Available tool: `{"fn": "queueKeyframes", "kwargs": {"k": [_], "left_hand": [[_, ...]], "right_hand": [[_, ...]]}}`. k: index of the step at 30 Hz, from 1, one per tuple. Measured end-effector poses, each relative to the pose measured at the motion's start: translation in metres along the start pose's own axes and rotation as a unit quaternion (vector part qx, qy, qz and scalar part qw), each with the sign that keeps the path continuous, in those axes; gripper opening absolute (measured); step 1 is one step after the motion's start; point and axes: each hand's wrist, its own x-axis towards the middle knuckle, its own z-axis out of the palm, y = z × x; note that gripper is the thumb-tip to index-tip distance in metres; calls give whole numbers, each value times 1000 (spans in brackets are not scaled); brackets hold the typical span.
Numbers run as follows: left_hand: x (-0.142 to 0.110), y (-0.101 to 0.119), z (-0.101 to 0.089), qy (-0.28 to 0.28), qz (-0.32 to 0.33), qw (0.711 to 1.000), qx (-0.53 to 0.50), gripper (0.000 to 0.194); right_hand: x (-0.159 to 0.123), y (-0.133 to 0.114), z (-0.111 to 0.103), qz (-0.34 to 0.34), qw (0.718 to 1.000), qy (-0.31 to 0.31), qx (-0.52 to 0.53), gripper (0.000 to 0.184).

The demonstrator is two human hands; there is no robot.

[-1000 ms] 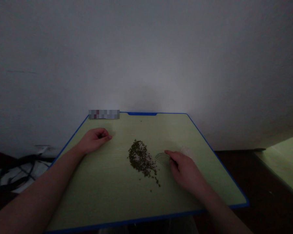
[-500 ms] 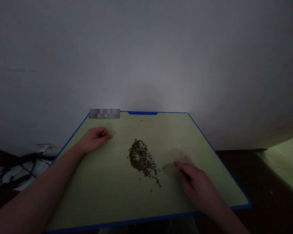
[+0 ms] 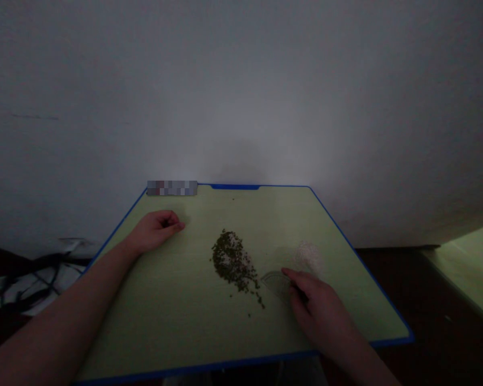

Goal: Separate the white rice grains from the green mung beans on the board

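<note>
My right hand (image 3: 320, 305) pinches a thin clear piece with a curved edge (image 3: 277, 287) that looks like a protractor. Its far side lies close to the right tail of a mixed pile (image 3: 231, 257) of small green beans and white grains like rice. Just beyond my right fingers is a separate pale heap of white grains (image 3: 307, 254). On the left of the tabletop rests my left hand (image 3: 155, 230), fingers curled in and thumb forward, with nothing visible in it and apart from the pile.
The pale folding tabletop (image 3: 177, 316) has a blue rim and stands against a grey wall (image 3: 241, 96). A blurred-out object (image 3: 172, 188) lies at its far left corner. Black cables (image 3: 44, 284) are off to the left. Another pale surface (image 3: 470, 268) stands at the right.
My right hand has moved slightly left with the clear piece, bringing its curved edge nearer the mixed pile. My left hand stays in place.
</note>
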Motion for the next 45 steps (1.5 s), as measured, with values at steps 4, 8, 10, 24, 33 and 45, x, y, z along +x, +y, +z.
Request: {"fn": "queueKeyframes", "kwargs": {"k": [4, 8, 10, 24, 33, 45], "left_hand": [[0, 3, -1, 0, 3, 1000, 7, 27], [-1, 6, -1, 3, -3, 1000, 5, 28], [-1, 6, 0, 2, -2, 1000, 3, 29], [-2, 5, -1, 1, -3, 1000, 10, 30], [-1, 4, -1, -2, -2, 1000, 9, 29], [-1, 4, -1, 2, 2, 1000, 5, 27]], "right_hand": [[0, 9, -4, 38, 999, 20, -25, 38], [3, 15, -7, 51, 997, 41, -36, 37], [5, 13, -7, 35, 998, 36, -29, 37], [0, 1, -5, -17, 999, -27, 27, 37], [3, 1, -7, -22, 999, 0, 42, 37], [-3, 0, -6, -38, 998, -35, 40, 40]]}}
